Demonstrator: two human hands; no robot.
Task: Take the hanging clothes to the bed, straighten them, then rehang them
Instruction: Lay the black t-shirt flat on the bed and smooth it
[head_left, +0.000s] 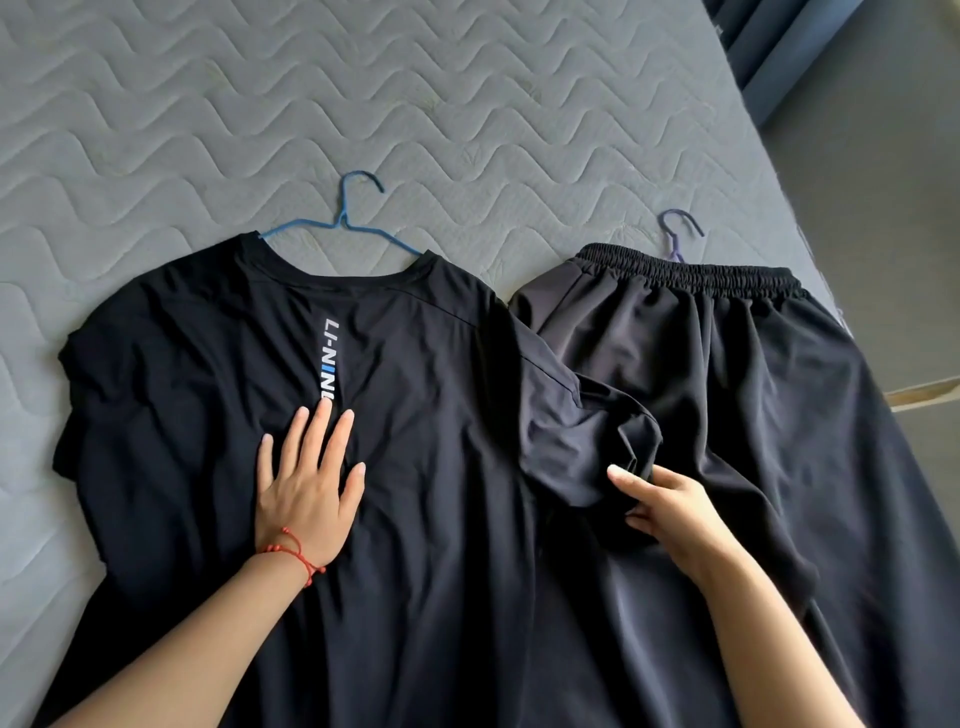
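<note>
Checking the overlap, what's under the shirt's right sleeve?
The sleeve, pinched by the right hand, lies over the black pants. How far the pants extend beneath it is hidden.

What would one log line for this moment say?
left hand flat on black T-shirt | right hand grips its sleeve | quilted grey mattress

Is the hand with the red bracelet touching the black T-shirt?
Touching. The head view shows the left hand lying flat, fingers spread, on the black T-shirt.
</note>
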